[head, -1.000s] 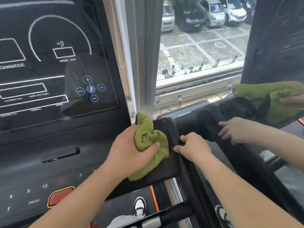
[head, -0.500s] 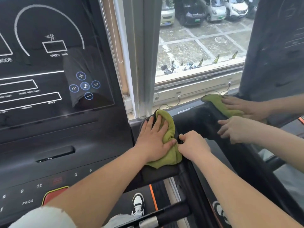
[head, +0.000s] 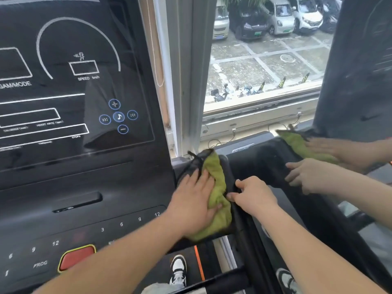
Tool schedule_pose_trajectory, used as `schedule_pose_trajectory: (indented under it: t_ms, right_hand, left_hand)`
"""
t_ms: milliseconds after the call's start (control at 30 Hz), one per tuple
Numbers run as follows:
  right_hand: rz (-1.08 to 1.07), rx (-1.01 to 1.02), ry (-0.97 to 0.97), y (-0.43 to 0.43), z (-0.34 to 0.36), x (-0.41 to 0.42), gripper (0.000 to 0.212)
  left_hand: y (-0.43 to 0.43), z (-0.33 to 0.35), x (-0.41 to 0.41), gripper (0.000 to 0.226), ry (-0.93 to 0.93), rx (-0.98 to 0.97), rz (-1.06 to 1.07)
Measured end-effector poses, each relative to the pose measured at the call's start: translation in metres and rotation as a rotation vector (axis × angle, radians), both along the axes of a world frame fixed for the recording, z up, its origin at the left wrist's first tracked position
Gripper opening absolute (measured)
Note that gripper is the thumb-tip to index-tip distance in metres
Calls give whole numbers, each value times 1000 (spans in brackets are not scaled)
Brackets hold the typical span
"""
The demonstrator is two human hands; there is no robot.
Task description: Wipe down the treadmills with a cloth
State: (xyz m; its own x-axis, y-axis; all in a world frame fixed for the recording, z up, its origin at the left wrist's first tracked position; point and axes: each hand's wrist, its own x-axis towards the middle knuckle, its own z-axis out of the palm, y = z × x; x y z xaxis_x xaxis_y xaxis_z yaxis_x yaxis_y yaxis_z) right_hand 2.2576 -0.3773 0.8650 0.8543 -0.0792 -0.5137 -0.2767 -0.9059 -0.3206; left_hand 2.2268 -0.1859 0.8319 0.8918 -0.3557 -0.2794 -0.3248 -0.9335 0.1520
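View from a head-worn camera, looking down at a treadmill. At far left is its dark console screen (head: 74, 81), switched off, with white outlines for speed and programme readouts and a small ring of music buttons. Below that is a sloped panel of numbered keys and a red stop button (head: 76, 256). Just right of the console, the person's left hand (head: 195, 200) lies flat with straight fingers on a green cloth (head: 218, 200). The palm presses the cloth onto the treadmill's black armrest (head: 184, 164), probably so that it rubs the surface and does not skid. The cloth is bunched lengthwise and runs from the armrest's far end back under the palm. Touching the cloth's right edge, the right hand (head: 252, 196) has its fingers curled over the lip of a dark side rail (head: 244, 230). It seems to grip the rail to steady the body, not to wipe. A black-and-white shoe (head: 178, 268) stands on the belt below. Behind the hands, a window (head: 263, 60) looks down on parked cars. At far right, the neighbouring treadmill's glossy dark panel (head: 356, 71) rises. Beside it are a second green cloth and two more hands, likely a mirror image in the shiny surface, though I cannot be certain. Judging by this, the armrest is mid-wipe and the screen and keys have yet to be done.
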Motion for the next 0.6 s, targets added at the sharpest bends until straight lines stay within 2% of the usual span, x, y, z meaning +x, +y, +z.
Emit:
schedule_pose_trajectory:
  t_ms: [67, 133, 167, 233, 300, 367, 500, 600]
  right_hand:
    - [-10, -7, -12, 1, 2, -3, 53]
    - [-20, -5, -19, 1, 2, -7, 58]
    - [-28, -2, -22, 2, 1, -8, 60]
    - [-38, -7, -31, 3, 0, -9, 61]
    - [-27, -25, -49, 3, -1, -9, 53]
    - [-28, -24, -51, 1, -2, -8, 48]
    - [-40, 20, -24, -4, -7, -4, 64]
    - [-33, 19, -19, -4, -8, -1, 65]
  left_hand:
    - [2, 2, 43, 86, 4, 2, 127]
    - [1, 2, 77, 84, 100, -54, 246]
    - [-1, 3, 86, 82, 148, -79, 275]
    - [-4, 2, 83, 83, 124, -68, 284]
    - [-9, 1, 56, 87, 51, -5, 253]
    - [-15, 2, 15, 89, 56, 1, 201]
    - [-18, 1, -67, 87, 60, -24, 41]
    - [-12, -7, -90, 88, 99, 17, -65]
